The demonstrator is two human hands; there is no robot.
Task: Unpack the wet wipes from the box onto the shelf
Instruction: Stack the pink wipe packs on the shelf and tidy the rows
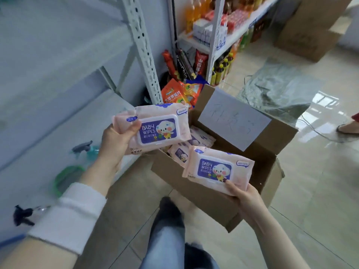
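Observation:
My left hand (114,144) grips a pink baby wipes pack (159,129) by its left end, thumb on top, holding it up over the box's left side. My right hand (242,197) holds a second pink wipes pack (217,169) from below, thumb on its near edge, above the box's front. The open cardboard box (204,193) stands on the floor in front of me with more wipes packs (196,144) lying inside. The white shelf (58,121) runs along the left, its surface beside my left hand.
On the shelf lie a green ring (66,179) and spray bottles (85,149). Snack bags (180,94) are piled behind the box by a perforated upright (143,47). A stocked rack (217,28), a grey bag (275,88) and another carton (308,32) stand on the tiled floor.

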